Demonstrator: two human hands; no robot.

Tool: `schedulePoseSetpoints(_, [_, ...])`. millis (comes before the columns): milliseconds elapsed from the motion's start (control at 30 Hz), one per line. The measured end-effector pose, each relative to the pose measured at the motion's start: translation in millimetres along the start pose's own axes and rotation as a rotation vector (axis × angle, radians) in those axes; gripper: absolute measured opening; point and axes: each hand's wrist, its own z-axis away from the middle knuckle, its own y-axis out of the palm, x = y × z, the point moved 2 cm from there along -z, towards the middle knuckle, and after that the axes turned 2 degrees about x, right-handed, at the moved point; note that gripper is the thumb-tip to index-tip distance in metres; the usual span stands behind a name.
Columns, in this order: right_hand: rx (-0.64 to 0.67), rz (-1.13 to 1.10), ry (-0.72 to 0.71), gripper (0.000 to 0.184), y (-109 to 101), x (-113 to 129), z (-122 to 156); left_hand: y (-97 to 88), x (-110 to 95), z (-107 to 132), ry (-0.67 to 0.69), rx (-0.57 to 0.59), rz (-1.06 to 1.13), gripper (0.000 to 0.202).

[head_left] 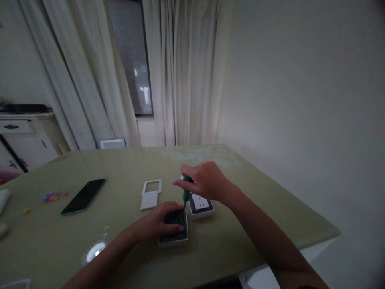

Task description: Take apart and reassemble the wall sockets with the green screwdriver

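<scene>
My left hand (159, 222) lies on a dark socket module in a white box (174, 239) on the green table, fingers pressed down on its top. My right hand (207, 181) is closed round a green-handled screwdriver (186, 192), held upright with its tip on the module's far right corner. A second white socket unit (201, 205) sits just right of the first, under my right wrist. A white cover frame (151, 194) with a square opening lies flat a little to the left.
A black phone (83, 196) lies left of centre. Small coloured bits (51, 196) and a yellow piece (26, 210) lie further left. A shiny clear wrapper (95, 249) is near the front. The table edge (319, 239) runs close on the right, beside a wall.
</scene>
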Motion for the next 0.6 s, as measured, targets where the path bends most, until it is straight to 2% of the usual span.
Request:
schedulePoseSetpoints(100, [0.090, -0.151, -0.186, 0.015, 0.3, 2.9, 0.9, 0.3, 1.7, -0.3, 0.005, 0.002, 0.001, 0.066])
schedulePoseSetpoints(133, [0.090, -0.157, -0.189, 0.019, 0.1, 2.8, 1.2, 0.4, 2.5, -0.5, 0.005, 0.003, -0.001, 0.067])
schedulePoseSetpoints(233, [0.001, -0.010, 0.012, 0.026, -1.3, -0.2, 1.3, 0.6, 3.7, -0.7, 0.011, 0.011, -0.011, 0.067])
schedulePoseSetpoints(267, [-0.007, 0.005, 0.030, 0.027, -1.7, 0.3, 1.5, 0.4, 3.5, -0.6, 0.014, 0.009, -0.013, 0.066])
schedulePoseSetpoints(367, [0.061, -0.135, -0.162, 0.015, -2.8, 7.6, 3.1, 0.0, 2.3, -0.1, 0.014, 0.004, -0.009, 0.064])
schedulePoseSetpoints(400, [0.071, -0.165, -0.206, 0.020, -3.5, 9.9, 3.9, -0.1, 2.0, 0.1, 0.012, 0.002, -0.004, 0.064])
schedulePoseSetpoints(433, [0.060, -0.151, -0.192, 0.023, -4.2, 11.1, 4.5, -0.2, 1.9, 0.2, 0.013, -0.001, 0.001, 0.063])
schedulePoseSetpoints(533, [-0.012, 0.011, 0.018, 0.024, -5.0, 9.7, 5.4, 0.2, 2.5, 0.4, 0.019, 0.007, 0.001, 0.063])
schedulePoseSetpoints(600, [0.022, -0.013, -0.025, 0.020, -3.7, 10.4, 5.2, 0.6, 3.6, 0.1, 0.010, 0.006, -0.001, 0.065])
